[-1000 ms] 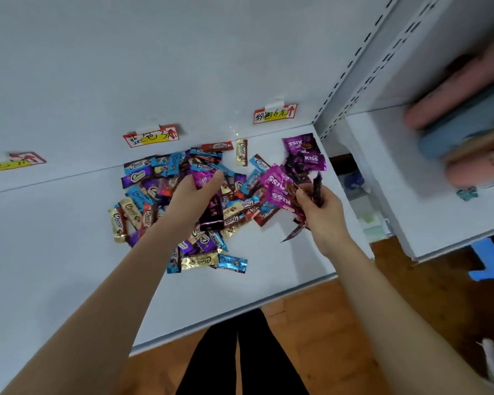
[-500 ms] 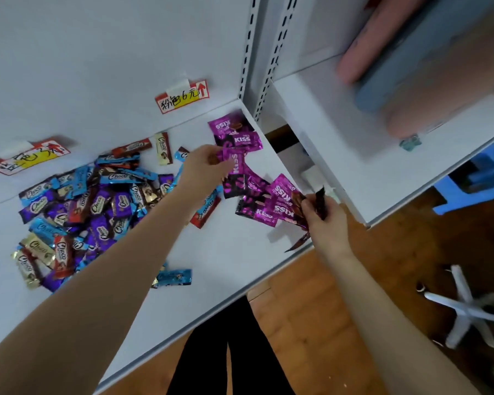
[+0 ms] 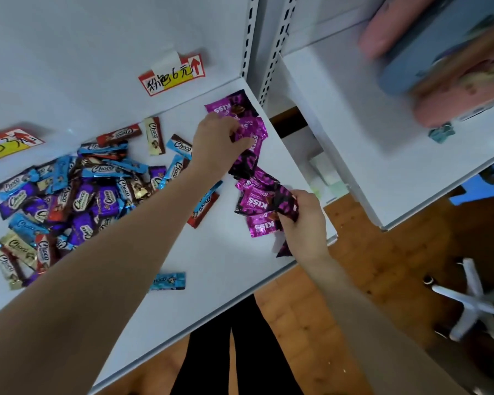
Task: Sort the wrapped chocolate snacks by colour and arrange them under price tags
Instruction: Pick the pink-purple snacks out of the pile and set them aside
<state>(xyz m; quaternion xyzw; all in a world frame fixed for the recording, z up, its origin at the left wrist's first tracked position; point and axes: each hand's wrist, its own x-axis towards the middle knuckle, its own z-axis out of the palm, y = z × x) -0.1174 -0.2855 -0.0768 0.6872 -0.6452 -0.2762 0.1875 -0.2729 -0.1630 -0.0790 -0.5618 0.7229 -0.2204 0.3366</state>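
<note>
A mixed heap of wrapped snacks [image 3: 77,195] in blue, purple, red and gold lies on the left of the white shelf [image 3: 220,266]. Magenta KISS packets [image 3: 230,106] sit at the shelf's right end, below a red and yellow price tag [image 3: 173,75]. My left hand [image 3: 216,143] pinches one magenta packet [image 3: 254,135] in that group. My right hand [image 3: 304,220] grips a bunch of magenta packets [image 3: 258,201] near the front right corner. A second price tag [image 3: 7,143] is stuck to the back wall at far left.
A single blue snack [image 3: 169,280] lies alone near the shelf's front edge. A neighbouring shelf [image 3: 354,155] to the right holds pink and blue packs [image 3: 428,67]. A white chair base [image 3: 471,303] stands on the wooden floor below.
My left hand has left the mixed heap and gone right to the magenta packets under the tag. My right hand still holds its bunch. The view has swung to the right.
</note>
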